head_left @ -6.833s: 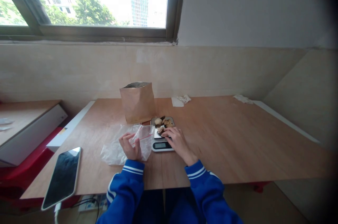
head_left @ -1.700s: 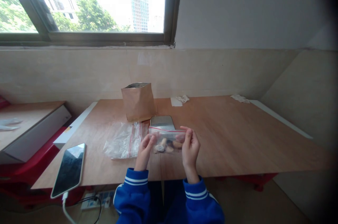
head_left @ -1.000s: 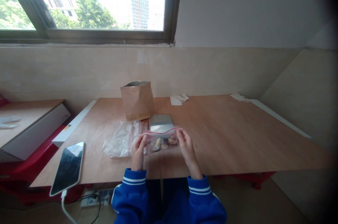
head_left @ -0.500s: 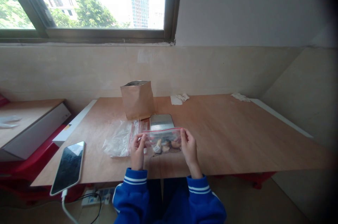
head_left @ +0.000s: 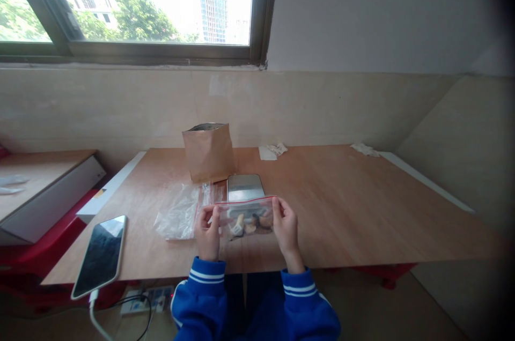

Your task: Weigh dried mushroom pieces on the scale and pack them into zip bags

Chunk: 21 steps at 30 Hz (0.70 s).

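I hold a small clear zip bag [head_left: 245,217] with a red seal strip upright over the table's near edge. My left hand [head_left: 208,234] pinches its left top corner. At the right top corner my right hand [head_left: 285,225] pinches too. Several pale and dark pieces lie in the bag's bottom. Just behind it sits a small scale [head_left: 245,187] with a bare metal platform. A stack of empty zip bags [head_left: 181,212] lies to the left, and a brown paper bag [head_left: 209,153] stands open behind the scale.
A phone [head_left: 98,255] on a white cable lies at the table's near left corner. Crumpled tissues [head_left: 273,150] and a white scrap [head_left: 365,150] rest near the back wall. A lower side table [head_left: 40,185] stands at the left. The wooden table [head_left: 362,207] stretches to the right.
The pieces that lay on the scale earlier are in the zip bag, and the platform is bare. Over the last second both hands keep pinching the bag's top, shifting it slightly.
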### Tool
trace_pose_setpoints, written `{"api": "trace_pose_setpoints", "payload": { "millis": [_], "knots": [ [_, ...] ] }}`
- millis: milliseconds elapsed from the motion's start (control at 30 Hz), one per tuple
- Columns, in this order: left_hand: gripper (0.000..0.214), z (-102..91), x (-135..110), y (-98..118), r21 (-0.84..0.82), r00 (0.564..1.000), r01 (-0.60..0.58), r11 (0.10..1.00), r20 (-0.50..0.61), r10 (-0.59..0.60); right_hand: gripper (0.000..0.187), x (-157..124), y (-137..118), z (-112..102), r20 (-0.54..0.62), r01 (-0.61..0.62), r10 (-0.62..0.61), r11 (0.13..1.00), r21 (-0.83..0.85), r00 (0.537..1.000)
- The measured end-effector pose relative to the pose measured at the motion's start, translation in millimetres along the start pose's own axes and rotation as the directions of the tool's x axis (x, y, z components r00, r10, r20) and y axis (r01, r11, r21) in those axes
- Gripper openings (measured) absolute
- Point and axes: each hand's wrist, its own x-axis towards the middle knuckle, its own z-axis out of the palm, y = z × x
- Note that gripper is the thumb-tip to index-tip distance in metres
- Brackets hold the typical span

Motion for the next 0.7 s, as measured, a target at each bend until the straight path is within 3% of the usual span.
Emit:
{"api": "trace_pose_setpoints", "payload": {
  "millis": [133, 367, 700],
  "knots": [
    [0.031, -0.2, 0.3, 0.2, 0.025, 0.995, -0.051, 0.998, -0.082, 0.053, 0.044, -1.3, -0.2, 3.8, 0.028, -0.018, 0.017, 0.999, 0.045, 0.999],
    [0.03, -1.0, 3.3, -3.8, -0.116, 1.0, 0.026, 0.993, -0.004, -0.026, 0.036, -2.1, 0.4, 7.6, 0.126, -0.098, 0.073, 0.974, 0.207, 0.989],
    [0.026, -0.8, 1.3, -4.3, -0.095, 0.999, -0.017, 0.995, -0.034, 0.013, 0.028, -1.1, -3.4, 3.3, 0.112, -0.077, 0.055, 0.977, 0.2, 0.992]
  ]
}}
